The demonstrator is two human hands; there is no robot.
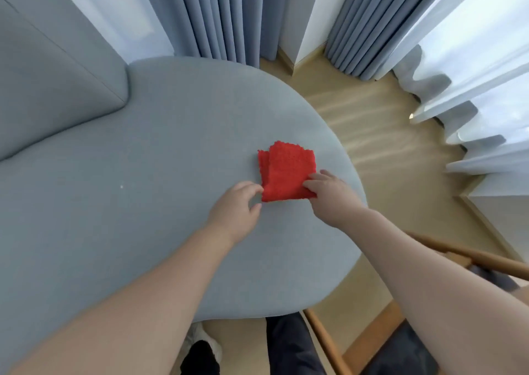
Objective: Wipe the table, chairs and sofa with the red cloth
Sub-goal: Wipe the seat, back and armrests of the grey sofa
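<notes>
red cloth (289,171) lies folded into a small pad on the sofa seat (143,203), just ahead of both hands, w/ the seat's rounded end right of them. left hand (237,205): fingers curled, index tip touching the cloth's near left corner, thumb just behind it w/ a small gap. can't tell if it really grips. right hand (329,194): fingers bent over the near right corner and seem to pinch it; thumb hidden.

step in hand looks like squaring up the fold before wiping the seat. tips, imo:
- get both near corners firmly held, else the layers slide apart; the far left layer already sticks out past the top one.
- then flatten one palm over the pad and press thru it, not w/ fingertips only.
- stroke from the backrest (57,74), far left of the fingers, towards the rounded end at right, rows overlapping, so dust goes off the edge to the floor (386,145).
- fabric on fabric will drag, so keep strokes one-way or the pad bunches up.

wooden chair frame (486,260) sits behind the right forearm; prob a later item.
</notes>
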